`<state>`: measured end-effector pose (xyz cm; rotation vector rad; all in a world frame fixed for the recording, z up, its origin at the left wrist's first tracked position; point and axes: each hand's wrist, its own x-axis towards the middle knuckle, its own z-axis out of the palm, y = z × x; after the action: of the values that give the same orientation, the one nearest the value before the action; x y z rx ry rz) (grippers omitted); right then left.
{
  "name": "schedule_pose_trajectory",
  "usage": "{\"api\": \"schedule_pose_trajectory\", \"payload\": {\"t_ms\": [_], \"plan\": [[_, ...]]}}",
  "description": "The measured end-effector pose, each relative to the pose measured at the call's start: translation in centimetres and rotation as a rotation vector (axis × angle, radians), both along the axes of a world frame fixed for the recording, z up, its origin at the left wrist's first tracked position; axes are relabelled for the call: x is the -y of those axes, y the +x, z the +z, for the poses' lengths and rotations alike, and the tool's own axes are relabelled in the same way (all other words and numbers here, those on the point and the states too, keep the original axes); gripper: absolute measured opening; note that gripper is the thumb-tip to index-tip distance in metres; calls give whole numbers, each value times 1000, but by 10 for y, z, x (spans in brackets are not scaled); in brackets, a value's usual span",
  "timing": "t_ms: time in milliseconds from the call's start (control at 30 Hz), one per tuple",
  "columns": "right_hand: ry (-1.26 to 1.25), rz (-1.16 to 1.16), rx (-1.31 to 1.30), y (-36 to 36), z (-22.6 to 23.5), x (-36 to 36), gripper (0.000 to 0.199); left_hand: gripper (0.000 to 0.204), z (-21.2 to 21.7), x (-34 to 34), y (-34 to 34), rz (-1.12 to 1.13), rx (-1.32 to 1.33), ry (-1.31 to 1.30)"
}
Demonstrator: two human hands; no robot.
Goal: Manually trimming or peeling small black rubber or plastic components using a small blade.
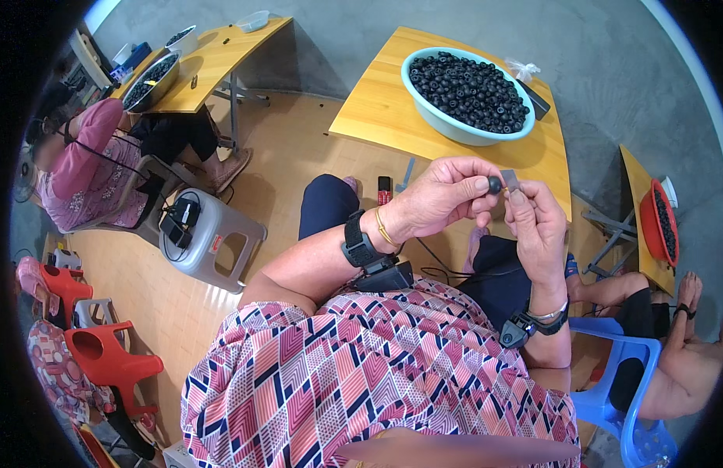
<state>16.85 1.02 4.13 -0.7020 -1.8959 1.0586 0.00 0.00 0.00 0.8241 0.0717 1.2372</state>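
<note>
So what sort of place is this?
Probably a shared handwork room: a pale blue basin heaped with black bead-like pieces stands on a wooden table, and a person in pink sits at another table bearing bowls of dark pieces.

Beads (467, 90) in basin (455, 131), on table (377, 105) — stool (205, 249) left, chair (611, 331) right.
</note>
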Motion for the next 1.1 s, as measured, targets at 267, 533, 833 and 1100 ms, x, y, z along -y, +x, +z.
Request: {"api": "schedule_pose_trajectory", "payload": {"t_ms": [267,533,833,1100], "plan": [[71,-79,84,-7,5,3,12,16,-1,2,-1,-7,-13,-10],[99,-58,112,-10,8,4,13,18,-1,3,-1,30,-29,-45],[36,-47,106,-9,5,0,13,20,-4,1,-3,-14,3,-85],[452,-181,103,-20,7,4,16,19,-6,1,-3,-9,20,-158]]}}
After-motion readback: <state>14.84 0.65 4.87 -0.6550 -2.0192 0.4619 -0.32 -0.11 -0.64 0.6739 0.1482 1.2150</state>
